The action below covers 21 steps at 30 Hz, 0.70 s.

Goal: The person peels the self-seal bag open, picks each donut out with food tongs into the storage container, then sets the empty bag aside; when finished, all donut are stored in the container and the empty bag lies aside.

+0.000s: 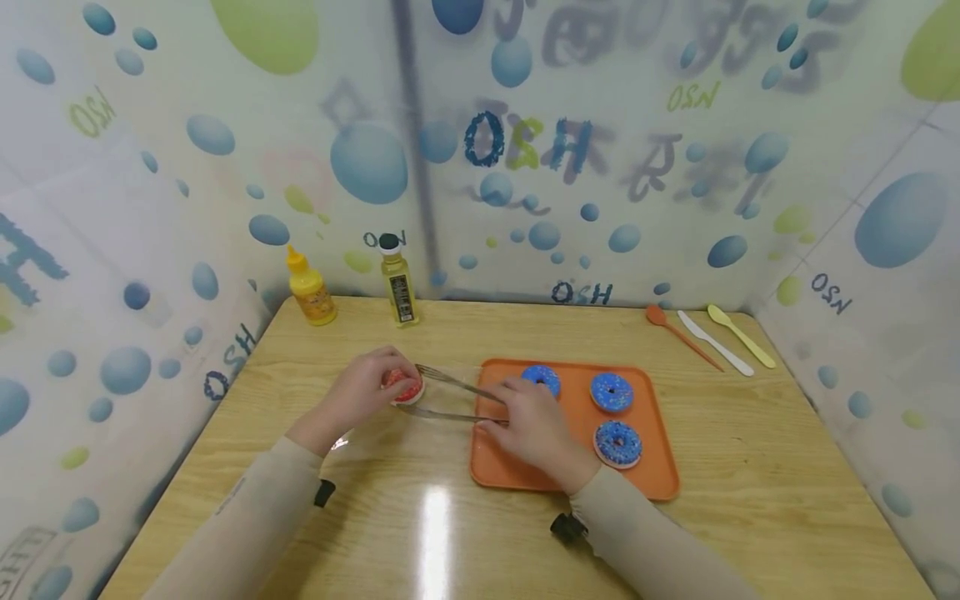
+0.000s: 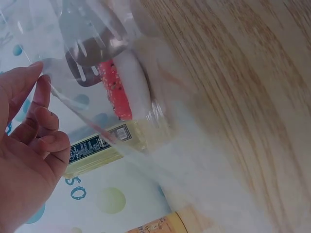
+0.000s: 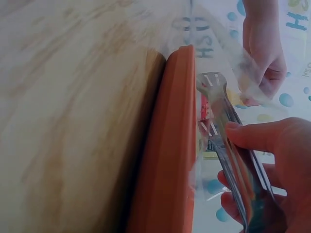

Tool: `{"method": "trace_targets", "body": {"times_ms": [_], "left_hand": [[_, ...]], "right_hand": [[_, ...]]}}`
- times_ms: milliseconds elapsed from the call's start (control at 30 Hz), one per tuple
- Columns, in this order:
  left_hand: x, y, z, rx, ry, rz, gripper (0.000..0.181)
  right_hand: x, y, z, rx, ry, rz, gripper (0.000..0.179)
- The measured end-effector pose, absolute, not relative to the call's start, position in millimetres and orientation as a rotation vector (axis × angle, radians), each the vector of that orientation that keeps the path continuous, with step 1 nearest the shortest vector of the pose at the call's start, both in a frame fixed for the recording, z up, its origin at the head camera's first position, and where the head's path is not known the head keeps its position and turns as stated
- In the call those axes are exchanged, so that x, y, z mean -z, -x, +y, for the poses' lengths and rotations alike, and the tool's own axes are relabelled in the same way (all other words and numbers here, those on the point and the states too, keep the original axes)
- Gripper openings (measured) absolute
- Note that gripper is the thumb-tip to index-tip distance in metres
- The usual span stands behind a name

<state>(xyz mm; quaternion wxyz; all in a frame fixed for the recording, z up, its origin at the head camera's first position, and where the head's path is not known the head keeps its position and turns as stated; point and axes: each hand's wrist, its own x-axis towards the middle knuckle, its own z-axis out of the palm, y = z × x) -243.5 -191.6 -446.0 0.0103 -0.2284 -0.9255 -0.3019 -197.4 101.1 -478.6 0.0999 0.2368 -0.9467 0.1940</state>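
Observation:
My left hand [image 1: 367, 385] pinches the edge of a clear plastic bag [image 2: 214, 170] between thumb and forefinger. A red-iced doughnut with sprinkles [image 2: 115, 90] is inside the bag, standing on its edge in the left wrist view. Metal tongs [image 3: 238, 145] are held in my right hand [image 1: 542, 429], over the left side of the orange tray [image 1: 480, 467]. Their slotted tips reach into the bag at the doughnut, spread apart; whether they touch it I cannot tell. Blue-iced doughnuts [image 1: 612, 392] lie on the tray, one partly behind my right hand.
At the back left stand a yellow squeeze bottle [image 1: 311, 292] and a dark-capped bottle of yellow liquid [image 1: 400, 287]. An orange spoon [image 1: 678, 335], a white knife [image 1: 712, 342] and a yellow spoon [image 1: 738, 335] lie at the back right. Patterned walls [image 1: 525, 250] border the table.

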Motion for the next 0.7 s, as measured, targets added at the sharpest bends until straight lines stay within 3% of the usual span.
{"method": "trace_targets", "body": {"times_ms": [333, 700], "left_hand": [[446.7, 242.9, -193.2, 0.969, 0.704, -2.885, 0.006], [449.5, 240.5, -198.3, 0.931, 0.715, -2.881, 0.006]], "right_hand": [[478.5, 201.0, 92.5, -0.594, -0.740, -2.752, 0.042], [483.4, 195.7, 101.4, -0.639, -0.746, -2.722, 0.044]]}}
